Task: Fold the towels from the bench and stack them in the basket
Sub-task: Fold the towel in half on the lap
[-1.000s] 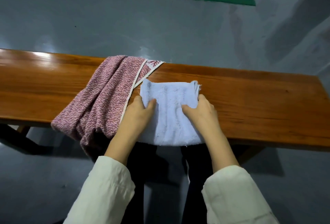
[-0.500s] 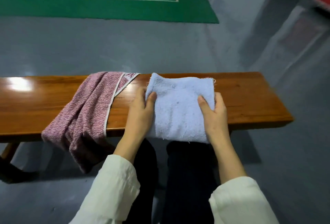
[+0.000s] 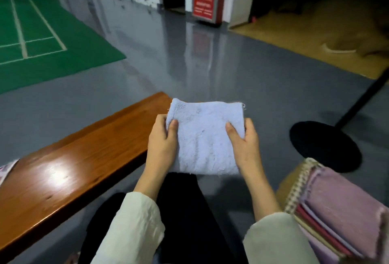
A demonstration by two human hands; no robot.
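A folded light blue towel (image 3: 205, 139) hangs in the air past the right end of the wooden bench (image 3: 80, 166). My left hand (image 3: 163, 143) grips its left edge with the thumb on top. My right hand (image 3: 244, 143) grips its right edge the same way. At the lower right sits the basket (image 3: 303, 177) with a stack of folded towels (image 3: 345, 206), pink on top. A corner of the red-and-white patterned towel (image 3: 6, 170) shows at the left edge on the bench.
A black round stand base (image 3: 324, 145) with a slanted pole stands on the grey floor right of my hands. A green court mat (image 3: 42, 48) lies far left. A red sign stand (image 3: 205, 0) is at the back. My dark trouser legs are below the towel.
Both hands have lifted the blue towel off the bench and carried it right. My view has swung right, bringing the basket into sight and the patterned towel nearly out.
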